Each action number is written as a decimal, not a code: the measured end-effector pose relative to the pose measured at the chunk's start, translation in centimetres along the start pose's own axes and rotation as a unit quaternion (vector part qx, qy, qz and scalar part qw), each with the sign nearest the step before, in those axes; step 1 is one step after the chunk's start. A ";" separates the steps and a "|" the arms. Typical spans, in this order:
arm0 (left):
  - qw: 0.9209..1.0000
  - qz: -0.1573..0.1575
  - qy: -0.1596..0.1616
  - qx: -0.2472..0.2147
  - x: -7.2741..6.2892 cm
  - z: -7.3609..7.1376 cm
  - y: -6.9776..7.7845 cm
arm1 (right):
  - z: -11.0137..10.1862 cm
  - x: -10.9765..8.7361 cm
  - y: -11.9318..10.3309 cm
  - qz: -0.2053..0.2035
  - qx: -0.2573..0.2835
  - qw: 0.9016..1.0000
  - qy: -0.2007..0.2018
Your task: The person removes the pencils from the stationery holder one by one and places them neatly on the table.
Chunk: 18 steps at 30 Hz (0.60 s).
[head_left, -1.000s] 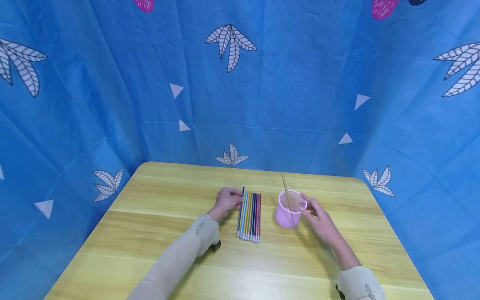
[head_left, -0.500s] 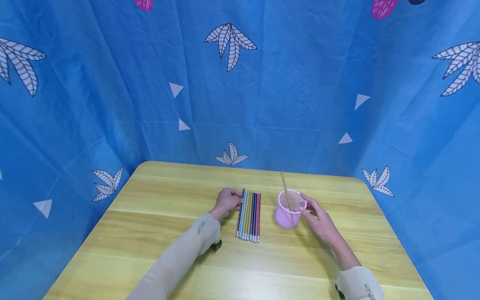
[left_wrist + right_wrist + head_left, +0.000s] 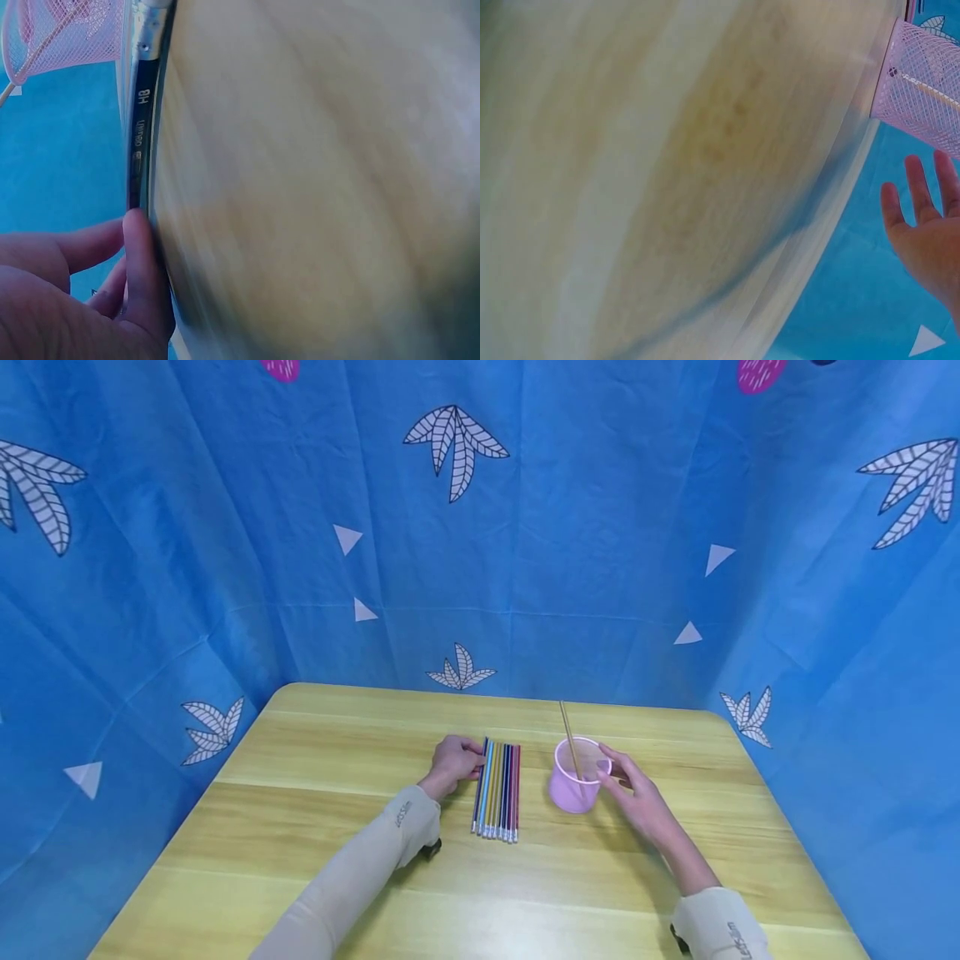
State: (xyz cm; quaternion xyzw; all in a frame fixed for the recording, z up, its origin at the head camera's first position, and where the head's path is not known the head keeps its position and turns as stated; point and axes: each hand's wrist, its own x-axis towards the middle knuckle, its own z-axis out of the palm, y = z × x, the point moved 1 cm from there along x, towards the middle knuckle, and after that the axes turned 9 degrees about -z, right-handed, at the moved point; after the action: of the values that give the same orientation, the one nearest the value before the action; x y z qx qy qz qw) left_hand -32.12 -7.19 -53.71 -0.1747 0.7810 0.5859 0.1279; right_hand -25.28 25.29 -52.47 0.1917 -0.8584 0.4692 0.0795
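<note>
Several pencils [image 3: 501,793] lie side by side in a row mid-table, eraser ends toward me. At the row's left edge my left hand [image 3: 452,758] pinches a dark pencil [image 3: 141,112] marked HB between thumb and finger. To the right stands a pink mesh pencil cup [image 3: 568,793], upright, with one yellowish pencil [image 3: 567,727] leaning inside it. My right hand [image 3: 641,797] is at the cup's right side, thumb and index finger by the rim. In the right wrist view its fingers [image 3: 916,187] are extended and spread beside the mesh.
The wooden table [image 3: 300,760] has rounded far corners. Behind it and at both sides hangs a blue curtain [image 3: 585,568] printed with white leaves and triangles.
The dark pencil at the left edge has slid slightly toward me, closer in line with the row. Both hands and the cup stay almost where they were.
</note>
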 end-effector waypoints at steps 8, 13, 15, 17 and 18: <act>1.000 -0.002 0.004 0.005 0.0 -0.1 0.1 | 0.0 0.0 0.1 -0.005 0.002 1.000 0.000; 1.000 -0.002 0.001 0.005 0.0 0.0 0.1 | 0.0 0.1 0.1 -0.006 0.001 1.000 0.001; 1.000 -0.003 0.000 0.003 0.0 0.0 0.1 | 0.0 0.0 0.0 -0.007 0.001 1.000 0.000; 1.000 -0.004 -0.003 0.000 0.0 0.0 0.1 | 0.0 0.0 -0.1 -0.008 0.003 1.000 0.001; 1.000 -0.004 -0.004 -0.001 0.0 0.0 0.1 | 0.0 0.0 -0.2 -0.009 0.005 1.000 0.002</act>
State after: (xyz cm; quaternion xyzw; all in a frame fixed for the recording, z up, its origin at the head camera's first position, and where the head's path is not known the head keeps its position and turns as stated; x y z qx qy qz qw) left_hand -32.15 -7.15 -53.57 -0.1759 0.7790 0.5871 0.1328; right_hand -25.17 25.20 -52.27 0.1992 -0.8543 0.4727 0.0846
